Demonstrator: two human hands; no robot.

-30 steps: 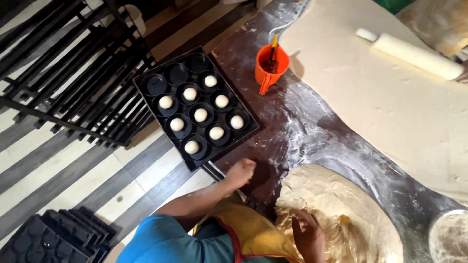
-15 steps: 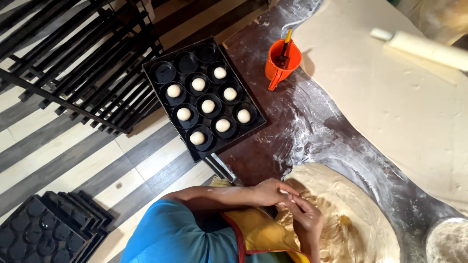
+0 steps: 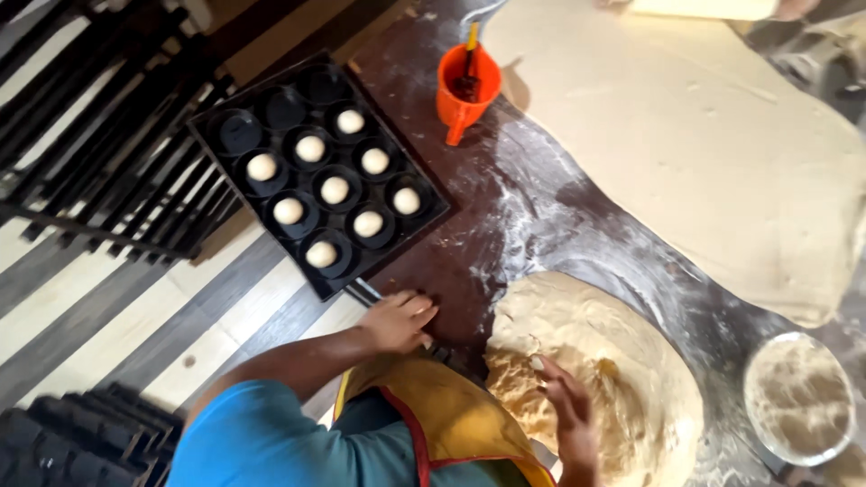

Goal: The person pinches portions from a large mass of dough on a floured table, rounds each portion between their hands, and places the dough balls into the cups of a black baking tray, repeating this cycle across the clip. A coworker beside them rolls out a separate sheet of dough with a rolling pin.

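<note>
Pale, rolled-out dough, a great sheet (image 3: 704, 153) of it, covers the far side of the dark floured table (image 3: 469, 271), up and to the right of the black baking tray. Down and to the right of that tray sits the round dough mound (image 3: 622, 361), thick and lumpy, at the table's near edge. The black tray (image 3: 433, 212) itself lies at the table's left corner, eight small white dough balls (image 3: 334, 190) seated in its round cups, three cups at its far end empty. Left of the tray, dark metal racks (image 3: 99, 135) stand on the striped floor; below them, a stack of black trays (image 3: 72, 442). Far right of the tray, past the mound, a floury bowl (image 3: 798, 397). Just above the tray's right corner, an orange cup (image 3: 466, 86) holds a brush. No packages or labels show here. The left hand (image 3: 399, 320) rests fingers curled on the table edge just below the tray, gripping nothing that I can make out. The right hand (image 3: 568, 410) lies open, fingers spread, on the mound. The hands are apart.
</note>
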